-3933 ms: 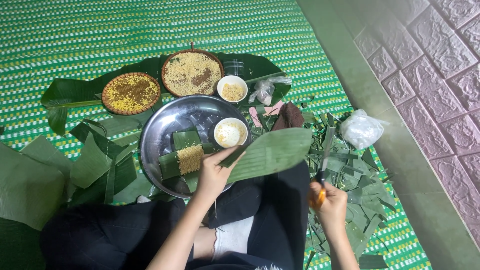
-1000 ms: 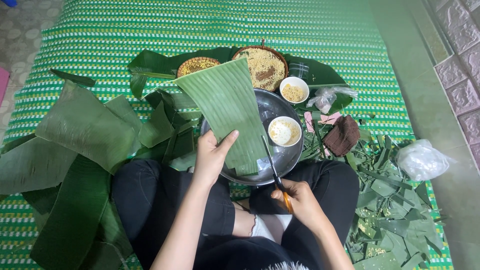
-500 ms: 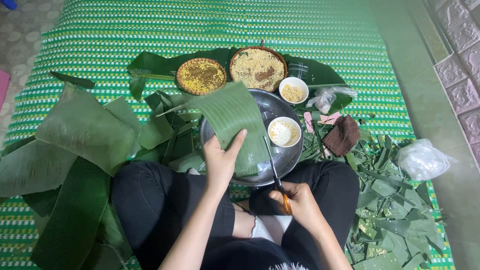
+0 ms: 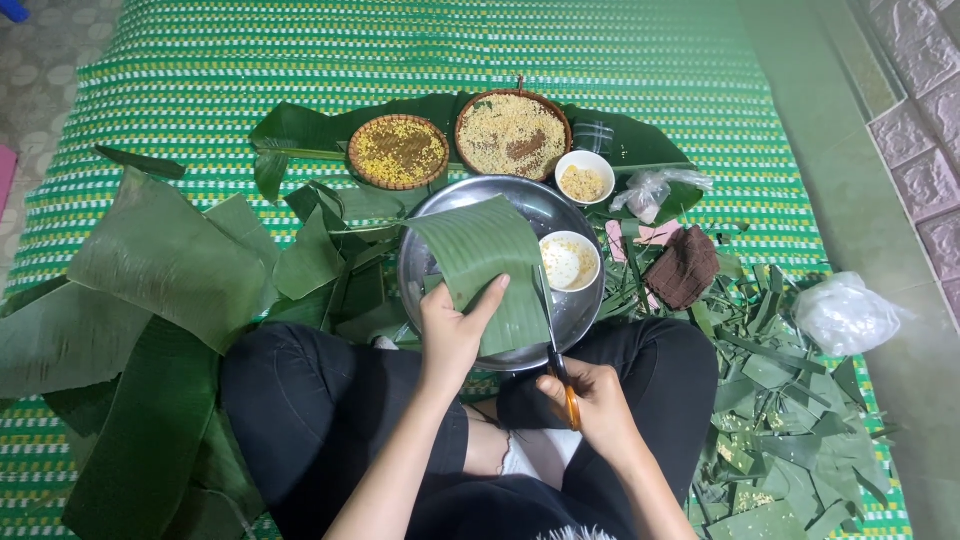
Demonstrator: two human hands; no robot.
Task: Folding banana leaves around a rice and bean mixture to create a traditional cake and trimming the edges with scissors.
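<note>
Setting: home floor, food preparation at ground level. Evidence: green-and-white woven mat point(image 4: 420, 50) laid over tiled floor point(image 4: 45, 70); patterned wall tiles point(image 4: 925, 110) beyond the mat's right edge; woven baskets point(image 4: 398, 152) of grain near its far edge.

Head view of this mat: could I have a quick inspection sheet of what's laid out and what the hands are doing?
Surface: green-and-white striped woven mat.
Job's things: curved green banana leaf piece over round metal basin; orange-handled scissors, blades at the leaf's edge.
Clutter: two round woven baskets of grain, two white bowls, large whole leaves, leaf trimmings, brown cloth, plastic bags.
Hands: left hand grips the leaf; right hand holds the scissors.
Cables: nothing seen.
Surroundings: tiled floor.
</note>
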